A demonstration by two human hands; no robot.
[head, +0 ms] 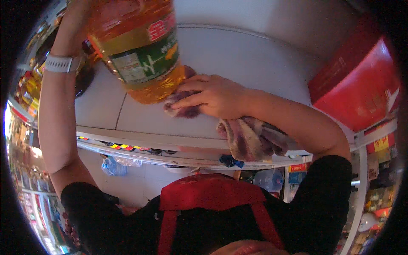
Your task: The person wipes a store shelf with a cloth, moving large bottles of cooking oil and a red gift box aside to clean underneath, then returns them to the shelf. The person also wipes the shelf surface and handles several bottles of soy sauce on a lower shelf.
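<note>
A large clear plastic bottle of golden oil [143, 60], with a green and gold label, tilts over a white shelf board [159, 122]. My left forearm, with a pale watch band [60, 63] at the wrist, reaches up beside it; my left hand [76, 19] is mostly cut off at the top edge and blurred, so its grip is hidden. Against the lower right side of the bottle, my right hand [216, 95] holds a bunched purple and beige cloth [185, 106]. More striped cloth [251, 137] hangs below my right wrist, over the board's front edge.
A red box [357, 86] stands at the right end of the board. Dark bottles [84, 76] and yellow oil bottles [30, 86] are at the left. Below the board lie a lower shelf edge and a large clear plastic bottle [114, 166]; stocked shelves [376, 191] line the right.
</note>
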